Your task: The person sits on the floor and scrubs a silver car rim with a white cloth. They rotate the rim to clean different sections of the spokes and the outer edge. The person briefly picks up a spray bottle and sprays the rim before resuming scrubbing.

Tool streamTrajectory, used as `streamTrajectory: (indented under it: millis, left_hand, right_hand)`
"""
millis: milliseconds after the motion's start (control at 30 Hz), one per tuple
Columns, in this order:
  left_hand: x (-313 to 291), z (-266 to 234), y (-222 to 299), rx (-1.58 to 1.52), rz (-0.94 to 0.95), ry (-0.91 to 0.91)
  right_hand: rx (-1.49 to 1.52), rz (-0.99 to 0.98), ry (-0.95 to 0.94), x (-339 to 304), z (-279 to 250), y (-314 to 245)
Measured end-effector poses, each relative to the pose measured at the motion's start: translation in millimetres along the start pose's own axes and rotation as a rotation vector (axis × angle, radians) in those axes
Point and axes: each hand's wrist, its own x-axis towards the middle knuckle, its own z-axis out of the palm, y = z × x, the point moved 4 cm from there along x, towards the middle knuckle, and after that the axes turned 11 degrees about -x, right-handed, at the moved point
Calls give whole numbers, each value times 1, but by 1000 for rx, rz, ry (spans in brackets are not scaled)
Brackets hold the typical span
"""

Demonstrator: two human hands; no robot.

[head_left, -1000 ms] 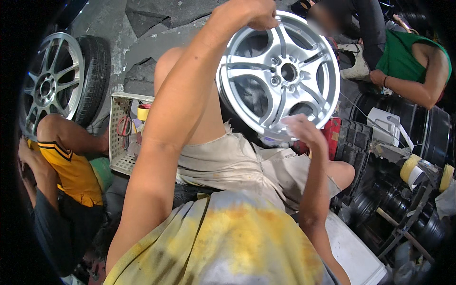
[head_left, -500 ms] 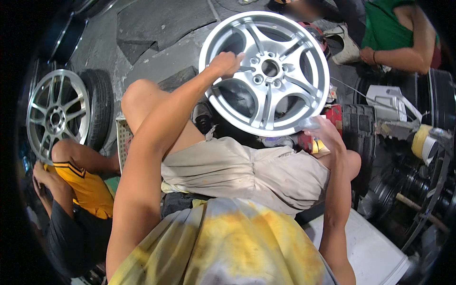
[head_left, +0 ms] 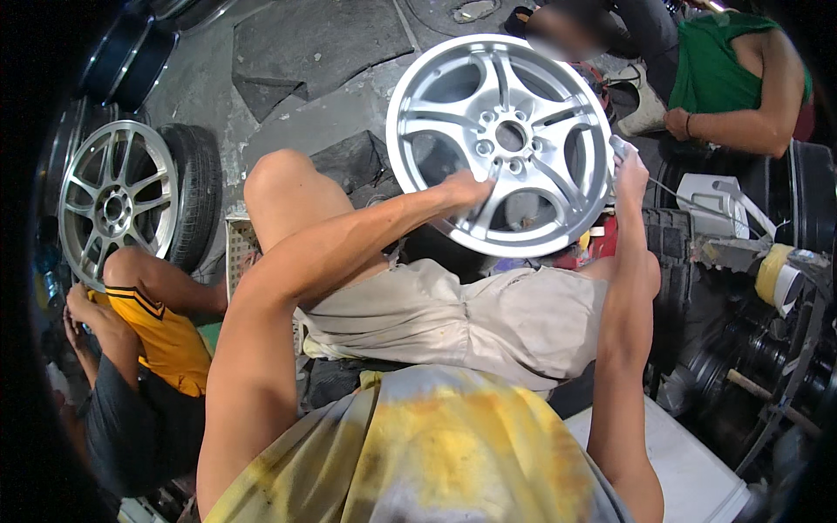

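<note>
A silver alloy wheel [head_left: 513,96] with a five-spoke face stands tilted before my knees, with no tyre on it. My left hand [head_left: 468,188] is closed around a lower spoke near the hub; its fingers are slightly blurred. At the wheel's right edge, my right hand [head_left: 629,177] pinches a small whitish-grey piece [head_left: 621,146], a cloth or pad I cannot tell which, against the outer lip.
On the left, another multi-spoke wheel [head_left: 118,205] leans by a tyre [head_left: 193,196], near a seated person in yellow shorts [head_left: 166,340]. At upper right sits a person in a green top [head_left: 724,70]. A tyre tread [head_left: 670,253] and a white box [head_left: 689,462] lie to my right.
My right hand has moved up along the wheel's right edge with the whitish piece. My left hand has gone from the left side to a lower spoke, and the wheel appears turned.
</note>
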Motion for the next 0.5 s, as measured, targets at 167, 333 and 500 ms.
streamTrajectory:
  millis: [167, 333, 500]
  left_hand:
    - [-44, -64, 100, 708, 373, -116]
    - [-100, -169, 180, 518, 864, 495]
    - [-99, -187, 200, 348, 762, 411]
  right_hand:
    - [-319, -362, -138, -102, 25, -45]
    - [-494, -554, -175, -188, 60, -101]
    - [-750, -404, -53, -197, 124, -105]
